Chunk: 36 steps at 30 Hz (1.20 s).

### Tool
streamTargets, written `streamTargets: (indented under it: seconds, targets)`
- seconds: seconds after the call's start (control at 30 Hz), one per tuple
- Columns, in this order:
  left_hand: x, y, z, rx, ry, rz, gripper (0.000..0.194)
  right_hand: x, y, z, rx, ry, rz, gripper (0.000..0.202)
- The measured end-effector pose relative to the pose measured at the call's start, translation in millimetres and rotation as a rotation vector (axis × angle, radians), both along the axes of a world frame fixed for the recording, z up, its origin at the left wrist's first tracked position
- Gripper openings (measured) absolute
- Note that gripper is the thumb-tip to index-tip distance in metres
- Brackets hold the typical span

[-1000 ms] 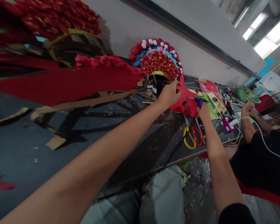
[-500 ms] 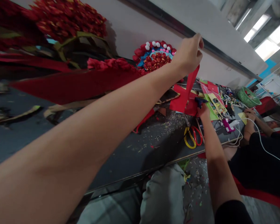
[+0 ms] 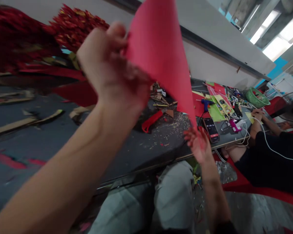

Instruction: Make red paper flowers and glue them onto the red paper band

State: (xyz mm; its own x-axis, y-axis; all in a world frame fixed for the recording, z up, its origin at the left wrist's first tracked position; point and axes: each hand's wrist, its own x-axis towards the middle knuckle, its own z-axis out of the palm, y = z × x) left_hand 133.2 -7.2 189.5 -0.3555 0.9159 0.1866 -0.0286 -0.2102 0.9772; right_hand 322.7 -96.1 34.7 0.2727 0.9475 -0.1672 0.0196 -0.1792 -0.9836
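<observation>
My left hand, blurred by motion, grips the edge of a large red sheet. The sheet is raised over the table, curved, and narrows downward to a point. At that lower tip is my right hand, palm up with fingers apart; the tip overlaps the palm. Red handles partly hidden behind my right hand seem to belong to scissors. Just right of it lies a phone with a timer on its screen. A blue glue gun rests on red paper, and a red-handled cutter lies between my forearms.
Ruffled red flower decorations stand at the back left. Cardboard strips and scraps litter the dark table. Coloured papers and a green basket are at the right, where another person's hands rest.
My left hand has moved left and nearer, lifting the red sheet up. My right hand has left the glue gun and come down toward the table's front edge.
</observation>
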Motion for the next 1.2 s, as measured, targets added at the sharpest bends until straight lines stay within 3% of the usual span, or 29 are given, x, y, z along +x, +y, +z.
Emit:
streamTargets:
  seconds: [0.07,0.17,0.3,0.43,0.57,0.67,0.77,0.9,1.07,1.2]
  targets:
    - [-17.8,-22.6,-27.2,0.008,-0.268,0.005,0.03,-22.6,-42.3,-10.3,-0.075,0.399,0.061,0.053]
    - [-38.3,-48.6,-73.8,-0.154,-0.336,0.074,0.012,-33.7,-75.6,-22.0,-0.084,0.633,0.009,0.045]
    - [-67.0,-77.8,-127.7,-0.285,-0.263,0.097,0.012,-20.7,-79.2,-33.1,-0.136,0.597,-0.189,0.024]
    - [-97.3,-107.4,-156.0,-0.42,-0.189,0.084,0.012,-6.5,-75.1,-41.3,-0.137,0.501,-0.103,0.028]
    - [-115.6,-124.9,-163.5,-0.467,-0.183,-0.042,0.021,-2.0,-70.5,-48.0,-0.098,0.448,-0.067,0.036]
    - [-122.3,-123.1,-162.9,-0.499,-0.14,-0.111,0.026,-2.5,-66.0,-50.8,-0.098,0.448,-0.106,0.038]
    - [-127.6,-111.0,-163.1,-0.576,-0.043,-0.127,0.023,-4.0,-63.7,-50.1,-0.076,0.42,-0.151,0.039]
    - [-132.6,-90.3,-166.3,-0.679,0.037,-0.164,0.022,-8.4,-66.1,-47.9,-0.035,0.425,-0.085,0.043]
    - [-126.9,-67.4,-159.6,-0.813,0.028,-0.32,0.031,-29.6,-64.8,-49.7,-0.071,0.479,-0.085,0.046]
    - [-117.6,-50.8,-152.3,-0.898,0.008,-0.455,0.033,-57.8,-50.6,-46.5,-0.048,0.445,0.046,0.049]
